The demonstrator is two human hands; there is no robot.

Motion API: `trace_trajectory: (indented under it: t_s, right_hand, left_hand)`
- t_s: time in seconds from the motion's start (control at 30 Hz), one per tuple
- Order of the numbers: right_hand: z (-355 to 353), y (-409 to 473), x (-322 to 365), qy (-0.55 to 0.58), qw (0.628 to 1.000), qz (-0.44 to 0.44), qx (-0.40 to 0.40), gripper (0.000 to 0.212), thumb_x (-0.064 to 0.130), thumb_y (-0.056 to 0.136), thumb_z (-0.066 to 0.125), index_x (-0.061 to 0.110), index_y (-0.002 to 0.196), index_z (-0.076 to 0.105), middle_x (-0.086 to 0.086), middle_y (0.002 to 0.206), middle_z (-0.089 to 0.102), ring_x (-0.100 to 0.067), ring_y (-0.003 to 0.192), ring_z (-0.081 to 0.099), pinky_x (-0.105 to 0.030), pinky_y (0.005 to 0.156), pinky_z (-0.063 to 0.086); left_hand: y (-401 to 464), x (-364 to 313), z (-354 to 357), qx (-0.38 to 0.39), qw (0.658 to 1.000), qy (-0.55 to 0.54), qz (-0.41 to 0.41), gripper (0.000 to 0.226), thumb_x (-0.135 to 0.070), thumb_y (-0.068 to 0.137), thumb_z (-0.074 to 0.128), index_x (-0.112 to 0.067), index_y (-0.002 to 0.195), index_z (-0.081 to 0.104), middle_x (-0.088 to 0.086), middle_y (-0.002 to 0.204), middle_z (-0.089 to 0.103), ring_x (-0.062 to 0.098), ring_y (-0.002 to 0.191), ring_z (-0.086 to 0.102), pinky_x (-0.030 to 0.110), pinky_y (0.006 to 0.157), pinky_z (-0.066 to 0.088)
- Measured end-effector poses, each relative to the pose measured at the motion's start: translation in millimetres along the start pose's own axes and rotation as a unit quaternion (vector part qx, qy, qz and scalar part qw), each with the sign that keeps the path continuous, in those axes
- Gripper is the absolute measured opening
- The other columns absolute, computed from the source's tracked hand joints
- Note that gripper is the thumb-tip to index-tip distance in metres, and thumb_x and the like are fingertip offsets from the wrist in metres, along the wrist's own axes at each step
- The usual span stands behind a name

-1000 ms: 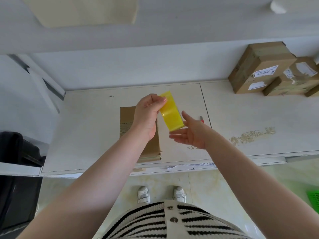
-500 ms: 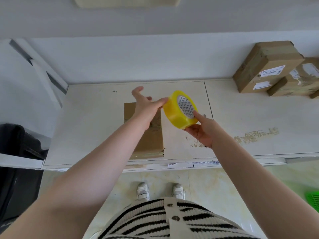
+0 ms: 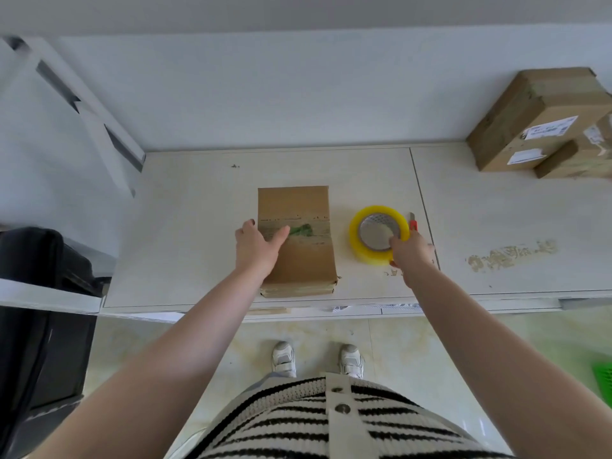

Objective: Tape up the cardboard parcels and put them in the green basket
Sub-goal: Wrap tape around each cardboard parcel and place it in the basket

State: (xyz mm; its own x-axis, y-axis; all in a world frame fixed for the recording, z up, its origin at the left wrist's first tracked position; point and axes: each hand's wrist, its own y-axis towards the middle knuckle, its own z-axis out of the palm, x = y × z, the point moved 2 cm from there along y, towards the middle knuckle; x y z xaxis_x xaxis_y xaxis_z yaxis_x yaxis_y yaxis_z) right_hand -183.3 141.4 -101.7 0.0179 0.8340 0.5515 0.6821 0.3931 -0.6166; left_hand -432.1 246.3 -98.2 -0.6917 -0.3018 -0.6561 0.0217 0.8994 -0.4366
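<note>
Brown cardboard, the flat parcel (image 3: 296, 240) lies near the front edge of the surface (image 3: 185, 226), its long side running front to back, with a band of tape and a green smear across its middle. The left hand (image 3: 257, 247) rests on the parcel's left edge, fingers (image 3: 246, 226) relaxed over the side and the thumb laid flat on top toward the green mark. Just right of the parcel, apart from it, the yellow tape roll (image 3: 379, 232) lies flat on the surface. The right hand (image 3: 412, 251) holds the roll at its front right rim, fingers curled over the edge into the core. A red utility knife (image 3: 412, 222) lies just beside the roll on its right, close to the seam in the surface. Two more cardboard parcels (image 3: 543, 124) with white labels sit stacked at the back right corner, against the wall. A corner of the green basket (image 3: 603, 376) shows on the floor at the far right. White shoes (image 3: 284, 358) stand below the front edge.
</note>
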Motion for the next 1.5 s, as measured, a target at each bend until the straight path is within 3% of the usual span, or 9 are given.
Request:
trace_trajectory:
  t_s: [0.1,0.2,0.4,0.73,0.8,0.93,1.17,1.37,1.5]
  right_hand:
    - [6.0,-18.3,17.5,-0.098,0.989,-0.099,-0.046,0.056,0.024,0.095,0.051,0.009,0.146,0.032,-0.017,0.146,0.03,-0.034,0.124,0.041,-0.047,0.099,0.043]
    - [30.6,-55.3,41.5,-0.097,0.965,-0.245,-0.003,0.048,0.023,0.099,0.047,0.005,0.143,0.04,-0.016,0.144,0.044,-0.031,0.131,0.041,-0.04,0.106,0.038]
    - [87.9,-85.4,46.7,-0.12,0.962,-0.233,0.073,0.04,0.027,0.104,0.039,0.004,0.137,0.042,-0.016,0.131,0.055,-0.033,0.119,0.053,-0.036,0.091,0.044]
    - [97.1,-51.7,40.6,-0.048,0.984,-0.138,0.107,0.05,0.048,0.098,0.05,0.001,0.112,0.061,-0.013,0.096,0.065,-0.034,0.092,0.063,-0.041,0.078,0.052]
    - [97.9,-52.7,39.7,-0.038,0.984,-0.139,0.107,0.049,0.048,0.098,0.05,0.003,0.111,0.061,-0.012,0.096,0.065,-0.033,0.091,0.063,-0.042,0.078,0.053]
    - [96.4,-52.9,38.2,-0.037,0.981,-0.159,0.105,0.052,0.044,0.103,0.037,-0.002,0.11,0.061,-0.018,0.099,0.064,-0.033,0.093,0.061,-0.04,0.079,0.049]
    - [96.3,-53.6,39.2,-0.066,0.974,-0.193,0.1,0.049,0.034,0.106,0.031,-0.004,0.107,0.062,-0.024,0.101,0.066,-0.036,0.093,0.061,-0.04,0.076,0.047]
    - [88.6,-58.4,35.2,0.04,0.98,-0.145,0.131,0.039,0.039,0.104,0.037,0.013,0.114,0.064,-0.002,0.098,0.067,-0.02,0.089,0.061,-0.029,0.068,0.046]
    - [71.4,-57.2,35.9,0.173,0.958,-0.156,0.167,0.029,0.045,0.098,0.051,0.04,0.125,0.06,0.009,0.114,0.068,-0.011,0.104,0.063,-0.031,0.086,0.052]
  left_hand:
    - [4.3,3.8,5.0,0.033,0.999,-0.019,-0.017,0.078,-0.055,0.087,0.065,-0.007,0.143,0.039,0.01,0.141,0.051,0.031,0.126,0.052,0.043,0.102,0.046]
    - [7.0,6.4,8.1,0.032,0.998,-0.049,-0.033,0.065,-0.052,0.087,0.067,-0.01,0.132,0.046,0.008,0.129,0.059,0.028,0.113,0.057,0.039,0.091,0.049]
    - [7.9,9.4,12.2,0.023,0.999,-0.029,-0.012,0.054,-0.052,0.088,0.066,-0.013,0.121,0.049,0.002,0.11,0.06,0.022,0.09,0.055,0.031,0.074,0.042]
    - [2.7,7.6,13.9,0.032,0.999,0.011,0.013,0.052,-0.048,0.093,0.061,-0.007,0.119,0.044,0.011,0.118,0.06,0.033,0.105,0.059,0.035,0.077,0.042]
    - [1.3,5.3,14.4,0.051,0.998,0.02,0.015,0.067,-0.047,0.096,0.057,-0.006,0.142,0.031,0.016,0.143,0.048,0.036,0.128,0.049,0.039,0.094,0.042]
    - [-0.1,-10.9,17.8,-0.06,0.944,0.267,0.187,0.092,-0.059,0.098,0.032,-0.003,0.153,-0.017,0.022,0.162,-0.017,0.033,0.151,-0.012,0.046,0.121,-0.008]
    - [13.4,-21.9,40.3,-0.055,0.89,0.377,0.249,0.089,-0.062,0.099,0.023,-0.005,0.153,-0.018,0.016,0.162,-0.021,0.032,0.15,-0.018,0.05,0.122,-0.007]
    - [18.6,-21.4,31.9,-0.018,0.909,0.336,0.245,0.089,-0.063,0.098,0.024,-0.006,0.154,-0.017,0.014,0.162,-0.022,0.03,0.15,-0.018,0.048,0.12,-0.009]
    - [31.8,-17.2,3.4,0.083,0.973,0.074,0.201,0.083,-0.058,0.1,0.029,-0.013,0.155,-0.015,0.005,0.163,-0.024,0.022,0.15,-0.021,0.045,0.12,-0.014]
